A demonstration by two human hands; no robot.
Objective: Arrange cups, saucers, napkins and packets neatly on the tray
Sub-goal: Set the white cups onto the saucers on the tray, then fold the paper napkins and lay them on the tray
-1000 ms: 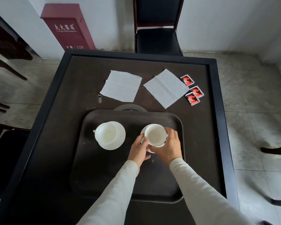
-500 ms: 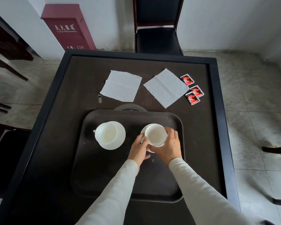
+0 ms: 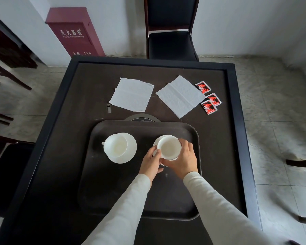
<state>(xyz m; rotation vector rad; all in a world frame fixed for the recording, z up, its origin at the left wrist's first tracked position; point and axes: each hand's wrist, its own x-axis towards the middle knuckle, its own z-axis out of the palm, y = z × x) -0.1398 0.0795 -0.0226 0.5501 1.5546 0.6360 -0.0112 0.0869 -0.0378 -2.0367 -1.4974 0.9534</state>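
A dark tray (image 3: 113, 195) lies on the table in front of me. On its left part a white cup (image 3: 115, 146) stands on a white saucer (image 3: 130, 151). On its right part a second white cup (image 3: 169, 147) sits on a saucer (image 3: 155, 142) that my hands mostly hide. My right hand (image 3: 183, 160) wraps the cup's right side. My left hand (image 3: 150, 162) touches the cup and saucer from the left. Beyond the tray lie two white napkins (image 3: 132, 96) (image 3: 181, 96) and three red packets (image 3: 209, 100).
The dark square table (image 3: 64, 121) has a raised rim. A round inset (image 3: 142, 119) peeks out behind the tray, and a small grey strip (image 3: 109, 109) lies near the left napkin. A black chair (image 3: 171, 32) stands beyond the table, a red cabinet (image 3: 74, 30) to its left.
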